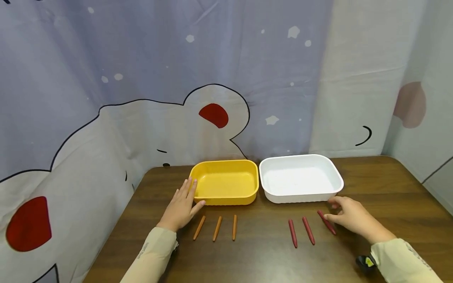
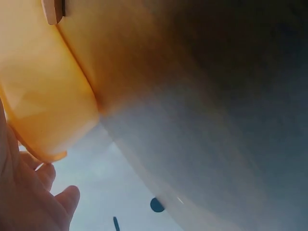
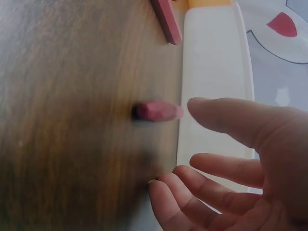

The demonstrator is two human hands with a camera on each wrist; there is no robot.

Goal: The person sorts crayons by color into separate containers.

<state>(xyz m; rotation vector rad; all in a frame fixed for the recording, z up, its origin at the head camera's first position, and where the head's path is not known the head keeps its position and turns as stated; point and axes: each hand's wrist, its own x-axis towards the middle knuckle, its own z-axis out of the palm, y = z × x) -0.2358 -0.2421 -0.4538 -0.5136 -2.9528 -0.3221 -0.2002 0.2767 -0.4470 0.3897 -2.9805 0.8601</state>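
Red stick by the hand: the rightmost red stick (image 1: 329, 226) lies on the table (image 1: 262, 251), before the white tray (image 1: 301, 197), not yet lifted.
Right hand: the right hand (image 1: 354, 218) is just beside this stick, thumb and curved fingers apart – the wrist view shows nothing held.
Left hand: the left hand (image 1: 180, 210) lies at the yellow tray (image 1: 226, 201), by its left rim, fingers nearly straight, thumb spread; whether it presses, I cannot tell.
Step in hand: probably reaching for the stick.
Next move: I think it calls for lowering the fingertips around the stick and pinching it – without pushing the tray.
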